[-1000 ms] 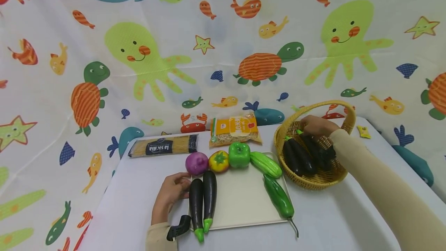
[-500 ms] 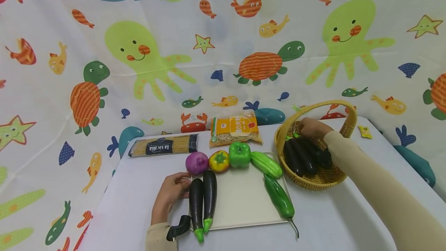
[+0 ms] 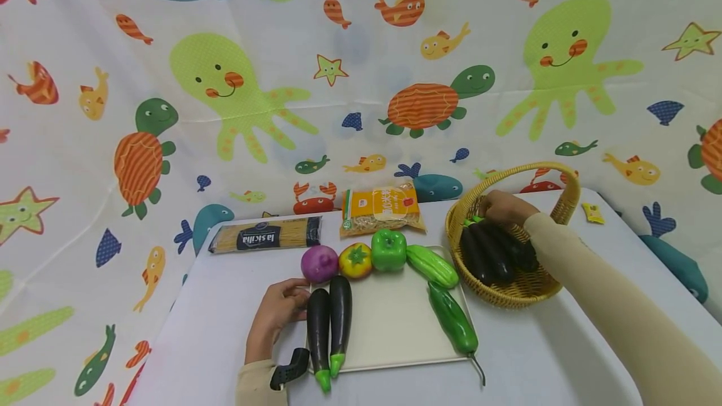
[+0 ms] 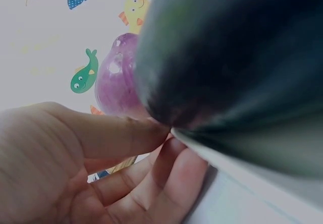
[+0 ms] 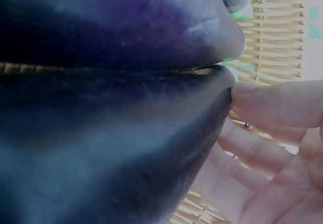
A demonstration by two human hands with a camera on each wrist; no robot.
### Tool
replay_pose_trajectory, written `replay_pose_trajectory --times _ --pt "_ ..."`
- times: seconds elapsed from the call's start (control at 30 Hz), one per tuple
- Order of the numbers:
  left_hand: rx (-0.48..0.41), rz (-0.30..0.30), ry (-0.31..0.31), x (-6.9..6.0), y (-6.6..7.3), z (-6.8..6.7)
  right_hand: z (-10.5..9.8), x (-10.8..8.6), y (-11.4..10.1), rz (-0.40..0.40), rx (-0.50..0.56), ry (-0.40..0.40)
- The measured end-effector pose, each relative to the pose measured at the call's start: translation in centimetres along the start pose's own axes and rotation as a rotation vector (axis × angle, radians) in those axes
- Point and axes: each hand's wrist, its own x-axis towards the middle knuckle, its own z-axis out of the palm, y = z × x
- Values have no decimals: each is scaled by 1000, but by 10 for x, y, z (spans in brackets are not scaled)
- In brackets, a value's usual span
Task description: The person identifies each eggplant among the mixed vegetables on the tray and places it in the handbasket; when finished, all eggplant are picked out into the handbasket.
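Note:
My left hand [image 3: 277,313] pinches the left rim of the cream tray [image 3: 400,324] between thumb and fingers, as the left wrist view shows. Close by, two eggplants lie side by side along that edge; the outer eggplant [image 3: 318,334] is nearest the hand. My right hand [image 3: 507,207] reaches into the wicker basket [image 3: 507,298] and pinches the stem end of an eggplant [image 5: 126,148], its thumb on top and fingers beneath. Another eggplant [image 5: 131,27] lies right beside it in the right wrist view. The right hand's fingertips are hidden in the head view.
Along the tray's back and right side sit a purple onion [image 3: 319,264], a yellow-red round vegetable [image 3: 355,260], a green bell pepper [image 3: 388,250], a ridged green gourd [image 3: 432,266] and a long green pepper [image 3: 454,321]. Behind are packaged spaghetti [image 3: 265,235], an orange bag [image 3: 382,208] and a yellow packet [image 3: 593,212].
My right hand has shifted slightly left inside the basket, and its eggplant now lies closer against the others. The left hand stays at the tray's rim.

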Motion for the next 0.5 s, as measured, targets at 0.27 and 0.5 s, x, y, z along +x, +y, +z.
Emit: replay_pose_trajectory --times 0.27,0.5 --pt "-7 0 4 0 0 0 0 0 2 -36 2 19" --pt "3 -9 5 0 0 0 0 -2 3 -33 44 13"
